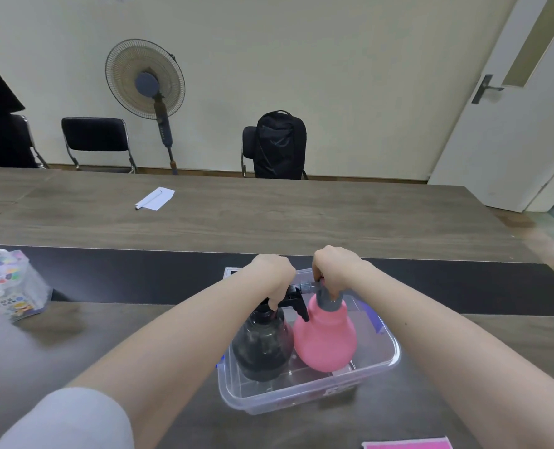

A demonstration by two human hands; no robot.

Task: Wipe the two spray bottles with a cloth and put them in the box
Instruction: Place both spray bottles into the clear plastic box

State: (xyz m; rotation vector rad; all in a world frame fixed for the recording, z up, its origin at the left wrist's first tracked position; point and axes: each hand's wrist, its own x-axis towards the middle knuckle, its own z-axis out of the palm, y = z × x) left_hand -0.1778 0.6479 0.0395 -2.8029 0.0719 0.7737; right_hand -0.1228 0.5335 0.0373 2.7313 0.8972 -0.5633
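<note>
Plastics on wood grain

My clear glossy plastic box (388, 358) holds a smooth matt pink bottle (326, 338) and a translucent dark bottle (262, 348).

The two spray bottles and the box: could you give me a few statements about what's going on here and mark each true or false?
1. Both bottles are in the clear box. True.
2. The pink bottle is left of the black bottle. False: it is on the right.
3. The left hand holds the black bottle's top. True.
4. The right hand rests flat on the table. False: it holds the pink bottle's grey top.
5. The box has its lid on. False: it is open.
6. A pink cloth lies at the table's near edge. True.
</note>
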